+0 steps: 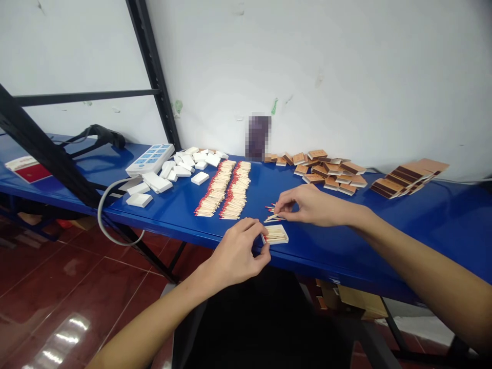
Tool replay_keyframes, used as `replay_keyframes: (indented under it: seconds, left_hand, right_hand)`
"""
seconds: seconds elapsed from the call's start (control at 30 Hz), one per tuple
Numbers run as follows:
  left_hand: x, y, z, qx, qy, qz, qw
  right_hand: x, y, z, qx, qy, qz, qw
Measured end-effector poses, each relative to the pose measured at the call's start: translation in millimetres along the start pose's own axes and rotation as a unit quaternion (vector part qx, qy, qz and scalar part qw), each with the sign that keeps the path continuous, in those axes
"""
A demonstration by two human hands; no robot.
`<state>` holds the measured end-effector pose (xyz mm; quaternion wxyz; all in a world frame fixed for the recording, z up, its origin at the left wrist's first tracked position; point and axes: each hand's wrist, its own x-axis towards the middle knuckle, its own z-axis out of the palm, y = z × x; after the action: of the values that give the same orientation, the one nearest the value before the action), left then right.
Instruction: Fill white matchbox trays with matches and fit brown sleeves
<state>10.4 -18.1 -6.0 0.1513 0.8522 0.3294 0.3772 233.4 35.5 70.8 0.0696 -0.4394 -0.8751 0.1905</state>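
Observation:
My left hand [242,251] grips the left end of a white matchbox tray [285,240] near the table's front edge. Inside the tray lie several matches [274,233], some red heads showing by my fingers. Just behind it, my right hand [298,206] pinches a few matches [273,218] with red heads to the left. A few more red-headed matches [271,207] lie beside its fingertips, partly hidden by them. Two long rows of matches, a left row [215,189] and a right row [236,190], are spread on the blue table to the left.
Several white trays [157,182] are heaped at the left, beside a white power strip [150,159] with a grey cable [100,210]. Brown matchbox sleeves [330,170] pile up along the wall, with a stack of sleeves [407,177] further right. A black shelf post [156,66] rises at left.

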Motion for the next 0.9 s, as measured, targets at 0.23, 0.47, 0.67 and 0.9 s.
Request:
replay_keyframes:
  seconds: [0.23, 0.47, 0.67, 0.9]
  left_hand:
    - [-0.8, 0.2, -0.1, 0.001, -0.008, 0.002, 1.000]
    - [0.5, 0.3, -1.3, 0.007, -0.005, 0.005, 1.000]
    - [0.3, -0.5, -1.2, 0.018, -0.021, -0.042, 0.999]
    - [0.3, 0.1, -0.7, -0.080, 0.088, -0.054, 0.991]
  right_hand:
    - [11.0, -7.3, 4.4, -0.037, -0.067, -0.025, 0.997]
    - [25.5, -8.6, -4.3, -0.062, -0.140, -0.025, 0.988]
    - [15.2, -14.6, -7.1, 0.006, -0.023, -0.012, 1.000]
    - [-8.9, -26.3, 17.0, 0.197, 0.061, 0.000, 0.978]
